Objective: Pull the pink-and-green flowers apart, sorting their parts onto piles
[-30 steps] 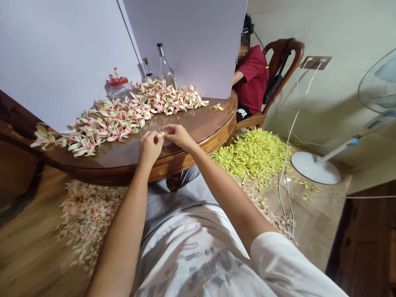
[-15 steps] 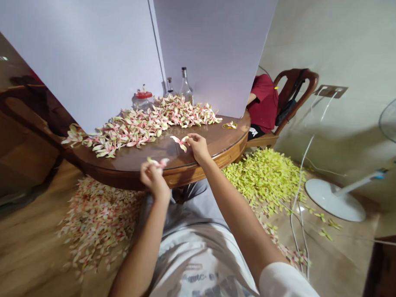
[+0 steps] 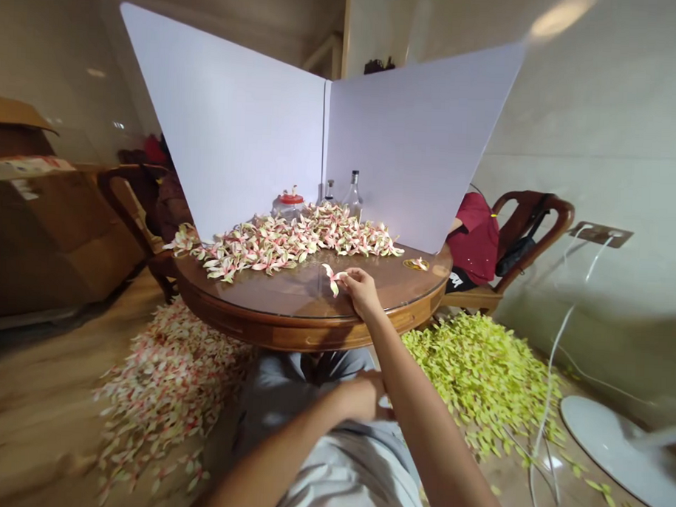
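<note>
Over the glossy table [image 3: 281,297], right hand [image 3: 362,290] pinches a flower [image 3: 333,278]; left hand's [image 3: 367,395] grip unclear.

Pale wall [image 3: 590,159], right, bears a socket plate [image 3: 600,234] and, high up, a patch of light [image 3: 562,16]. Brown wood-look floor [image 3: 33,413], left. Round-edged wooden table [image 3: 302,335]; openwork-backed wooden chair [image 3: 475,297], right.

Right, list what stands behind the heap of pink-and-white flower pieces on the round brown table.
A clear red-lidded jar, a tall clear dark-capped bottle and a smaller capped bottle, before pale upright panels. The heap covers the jar's and bottles' bases.
</note>
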### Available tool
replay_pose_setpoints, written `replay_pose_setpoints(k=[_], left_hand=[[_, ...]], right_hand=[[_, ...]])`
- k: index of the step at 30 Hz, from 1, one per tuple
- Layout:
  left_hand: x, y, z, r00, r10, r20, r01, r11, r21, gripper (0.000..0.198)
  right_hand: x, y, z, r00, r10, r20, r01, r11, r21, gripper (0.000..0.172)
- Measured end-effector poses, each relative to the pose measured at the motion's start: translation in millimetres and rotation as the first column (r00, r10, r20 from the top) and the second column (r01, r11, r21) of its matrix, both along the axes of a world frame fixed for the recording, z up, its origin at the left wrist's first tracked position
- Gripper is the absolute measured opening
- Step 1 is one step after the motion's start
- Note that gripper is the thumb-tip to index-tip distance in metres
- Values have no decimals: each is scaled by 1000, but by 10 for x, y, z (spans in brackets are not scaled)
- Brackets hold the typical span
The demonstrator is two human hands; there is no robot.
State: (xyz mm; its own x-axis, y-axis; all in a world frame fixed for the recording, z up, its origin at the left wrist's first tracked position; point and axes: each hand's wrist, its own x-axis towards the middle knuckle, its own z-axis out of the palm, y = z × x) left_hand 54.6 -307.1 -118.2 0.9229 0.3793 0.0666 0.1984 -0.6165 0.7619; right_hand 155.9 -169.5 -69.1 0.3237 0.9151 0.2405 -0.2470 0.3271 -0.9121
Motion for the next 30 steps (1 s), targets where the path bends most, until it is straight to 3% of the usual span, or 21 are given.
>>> replay_pose_setpoints(k=[3,6,8,11,16,21,30], left_hand=[[-258,458,303,983,135,125,-151,979,134,10],[-427,961,547,855,369,365,-456,870,188,17],[-489,1243,612,766,449,460,-576,798,179,16],[-536,1517,567,700,499,510,-641,754,141,5],[-580,1675,407,681,540,495,-623,782,6,10],[-623,1749,369,674,566,475,-593,798,-108,24],[-644,1766,355,669,575,470,-602,791,-111,23]], right_hand=[[-1,-25,8,999,7,50,-7,1000,6,33],[8,-66,17,992,44,122,-45,999,8,30],[9,-95,22,984,78,157,-80,997,6,29],[-5,-125,27,974,123,189,-126,992,0,32],[-27,-125,15,957,153,245,-156,988,-8,34],[-9,-89,-33,949,136,283,-140,990,-4,36],[15,-52,-86,936,117,330,-128,992,9,34]])
